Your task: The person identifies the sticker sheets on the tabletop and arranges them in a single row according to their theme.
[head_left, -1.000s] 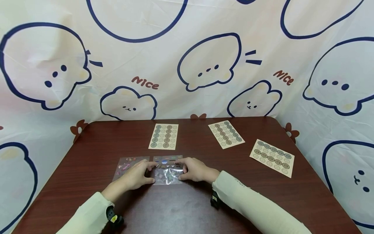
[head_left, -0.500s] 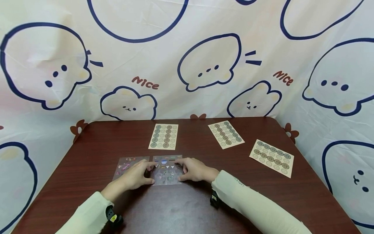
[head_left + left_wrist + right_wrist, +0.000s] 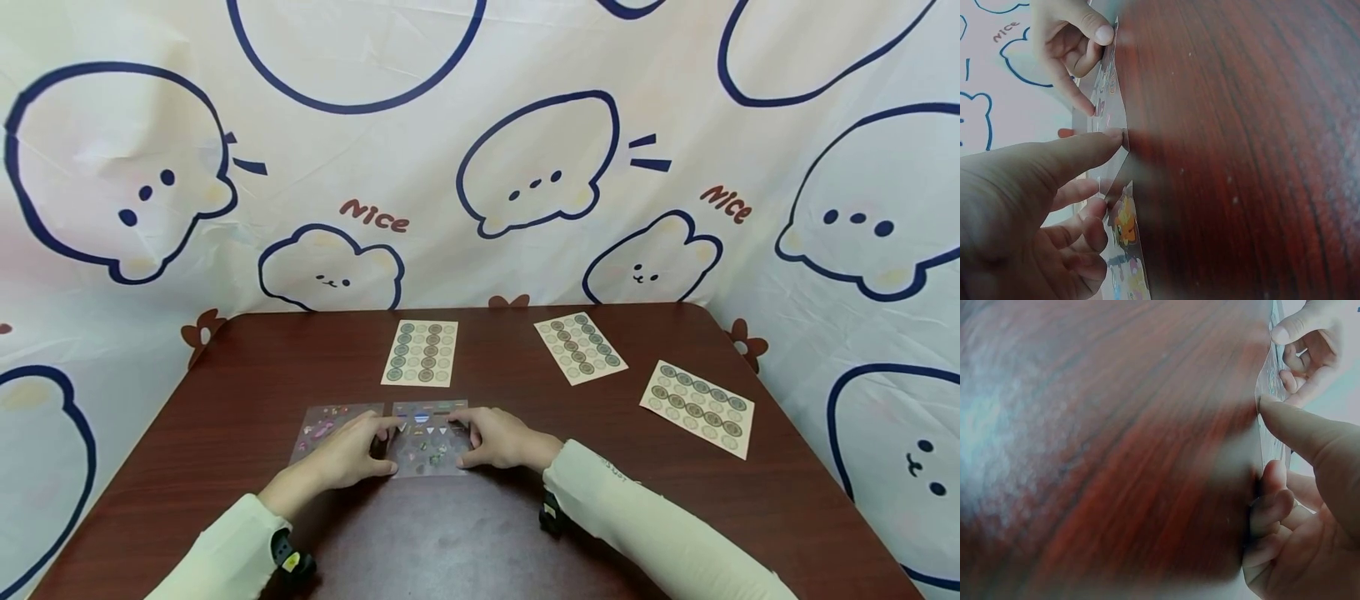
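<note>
Two bare hands work over two clear sticker sheets on one dark red-brown table [image 3: 450, 533]. The right-hand sticker sheet [image 3: 429, 450] lies between the hands, in front of the person; the left-hand sticker sheet [image 3: 311, 429] is just beside it, partly covered by the left arm. The left hand [image 3: 348, 450] rests its thumb and forefinger, spread apart, along the left side of the right-hand sticker sheet, the thumb at the near corner. The right hand [image 3: 502, 439] does likewise along the right side, thumb and forefinger spread; its other fingers are curled under. Neither hand shows a pinch.

Three cream cards lie farther off: an upright card [image 3: 420, 353], a slanted card [image 3: 581, 348] and a right-hand card [image 3: 697, 408], each printed with four lines of five circles, twenty apiece. Any lettering in the circles is too small to read.

Two pale sleeves carry two black wrist devices; small writing on the right sleeve [image 3: 637, 512] is illegible. The backdrop [image 3: 435, 167] reads "Nice" twice in the head view, in red-brown letters
</note>
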The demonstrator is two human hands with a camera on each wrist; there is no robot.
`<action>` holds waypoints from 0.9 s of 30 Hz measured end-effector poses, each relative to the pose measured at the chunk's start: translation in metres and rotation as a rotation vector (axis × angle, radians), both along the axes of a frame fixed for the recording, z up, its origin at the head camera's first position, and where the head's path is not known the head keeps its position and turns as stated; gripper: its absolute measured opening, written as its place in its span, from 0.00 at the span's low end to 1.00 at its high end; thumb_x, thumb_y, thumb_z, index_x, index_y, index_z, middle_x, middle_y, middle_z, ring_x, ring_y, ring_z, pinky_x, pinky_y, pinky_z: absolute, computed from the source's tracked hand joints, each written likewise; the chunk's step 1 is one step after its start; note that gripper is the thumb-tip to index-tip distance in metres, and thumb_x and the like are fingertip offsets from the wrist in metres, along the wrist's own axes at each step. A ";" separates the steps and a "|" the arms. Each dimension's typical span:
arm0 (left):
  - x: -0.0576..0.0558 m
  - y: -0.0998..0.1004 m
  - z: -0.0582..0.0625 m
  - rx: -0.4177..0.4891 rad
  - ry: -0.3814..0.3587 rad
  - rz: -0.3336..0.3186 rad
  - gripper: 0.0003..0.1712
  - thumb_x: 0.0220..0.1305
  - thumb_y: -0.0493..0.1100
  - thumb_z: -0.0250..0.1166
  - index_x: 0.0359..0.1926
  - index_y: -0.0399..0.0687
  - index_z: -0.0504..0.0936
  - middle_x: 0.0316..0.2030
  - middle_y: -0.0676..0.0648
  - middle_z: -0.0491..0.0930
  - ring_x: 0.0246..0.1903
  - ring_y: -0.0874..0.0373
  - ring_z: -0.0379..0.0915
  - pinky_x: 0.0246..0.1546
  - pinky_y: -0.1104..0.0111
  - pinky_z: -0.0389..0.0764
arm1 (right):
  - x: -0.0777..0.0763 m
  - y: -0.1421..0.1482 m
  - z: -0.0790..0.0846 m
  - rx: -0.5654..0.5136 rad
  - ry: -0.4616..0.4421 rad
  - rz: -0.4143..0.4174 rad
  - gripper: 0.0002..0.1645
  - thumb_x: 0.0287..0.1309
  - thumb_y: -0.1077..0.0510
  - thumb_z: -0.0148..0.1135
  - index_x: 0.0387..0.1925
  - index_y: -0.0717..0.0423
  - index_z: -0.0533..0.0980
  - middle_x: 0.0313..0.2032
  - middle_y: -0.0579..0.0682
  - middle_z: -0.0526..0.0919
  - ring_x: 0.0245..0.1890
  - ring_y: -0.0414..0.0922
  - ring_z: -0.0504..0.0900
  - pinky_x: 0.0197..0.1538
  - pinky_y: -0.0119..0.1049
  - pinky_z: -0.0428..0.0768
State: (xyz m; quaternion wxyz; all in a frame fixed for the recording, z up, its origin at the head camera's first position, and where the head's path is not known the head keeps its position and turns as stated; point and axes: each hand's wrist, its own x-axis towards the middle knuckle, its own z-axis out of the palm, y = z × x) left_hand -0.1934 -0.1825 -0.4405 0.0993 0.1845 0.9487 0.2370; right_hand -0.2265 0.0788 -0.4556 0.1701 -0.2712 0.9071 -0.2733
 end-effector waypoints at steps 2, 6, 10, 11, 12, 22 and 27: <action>0.000 0.000 0.000 0.007 0.003 -0.006 0.38 0.50 0.43 0.80 0.63 0.42 0.79 0.39 0.48 0.77 0.37 0.58 0.71 0.36 0.64 0.73 | 0.001 0.000 0.001 0.004 0.002 0.000 0.41 0.54 0.53 0.76 0.69 0.47 0.71 0.16 0.37 0.69 0.18 0.33 0.68 0.35 0.27 0.71; 0.002 -0.002 0.000 0.016 0.019 -0.018 0.38 0.50 0.43 0.80 0.63 0.42 0.79 0.39 0.48 0.77 0.38 0.58 0.72 0.37 0.64 0.73 | 0.002 0.000 0.001 0.007 0.010 0.004 0.41 0.54 0.53 0.76 0.69 0.47 0.71 0.16 0.37 0.70 0.18 0.33 0.68 0.37 0.27 0.71; 0.003 -0.002 0.000 0.012 0.019 -0.016 0.38 0.51 0.44 0.79 0.63 0.43 0.78 0.40 0.48 0.77 0.39 0.58 0.72 0.37 0.64 0.73 | 0.002 0.001 0.000 0.005 0.013 0.014 0.41 0.55 0.52 0.76 0.69 0.47 0.71 0.17 0.37 0.70 0.18 0.33 0.68 0.37 0.27 0.71; 0.003 -0.002 0.000 0.012 0.016 -0.014 0.38 0.51 0.44 0.79 0.64 0.43 0.78 0.40 0.48 0.77 0.39 0.58 0.72 0.37 0.64 0.73 | 0.002 0.001 0.000 0.005 0.013 0.016 0.41 0.55 0.52 0.76 0.69 0.47 0.71 0.17 0.37 0.70 0.18 0.33 0.68 0.37 0.27 0.71; 0.004 -0.002 0.000 0.011 0.013 -0.012 0.38 0.51 0.44 0.79 0.64 0.43 0.78 0.40 0.48 0.77 0.39 0.58 0.72 0.37 0.64 0.73 | 0.002 0.001 -0.001 0.005 0.012 0.017 0.41 0.55 0.52 0.76 0.69 0.47 0.71 0.17 0.37 0.70 0.18 0.33 0.68 0.36 0.27 0.71; 0.002 -0.003 0.001 0.011 0.018 -0.027 0.38 0.51 0.44 0.79 0.64 0.43 0.78 0.40 0.48 0.77 0.37 0.59 0.70 0.36 0.66 0.71 | 0.001 0.003 -0.001 -0.015 0.020 0.033 0.39 0.56 0.51 0.75 0.68 0.49 0.72 0.18 0.37 0.69 0.19 0.33 0.67 0.36 0.27 0.70; 0.001 -0.004 0.004 0.016 0.026 -0.051 0.38 0.52 0.45 0.78 0.64 0.42 0.78 0.39 0.48 0.77 0.36 0.59 0.69 0.34 0.68 0.70 | 0.000 0.005 -0.002 -0.055 0.022 0.050 0.40 0.56 0.51 0.75 0.69 0.50 0.71 0.19 0.37 0.71 0.20 0.32 0.68 0.37 0.27 0.71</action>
